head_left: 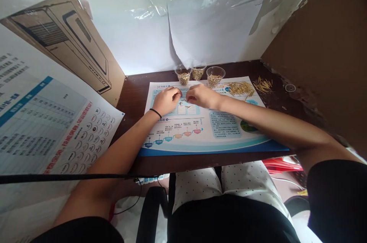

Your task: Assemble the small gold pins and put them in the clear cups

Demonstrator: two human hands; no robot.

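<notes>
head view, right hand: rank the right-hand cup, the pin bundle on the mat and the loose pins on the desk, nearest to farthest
From the right hand:
1. Clear plastic cup of pins, just ahead, at the desk's back.
2. Bundle of gold-coloured pins, to the right, on the printed mat.
3. Loose gold-coloured pins, farther right, on the dark desk.

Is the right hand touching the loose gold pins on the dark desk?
Apart. The head view shows the right hand on the printed sheet, with a clear gap to the loose gold pins on the dark desk.
</notes>
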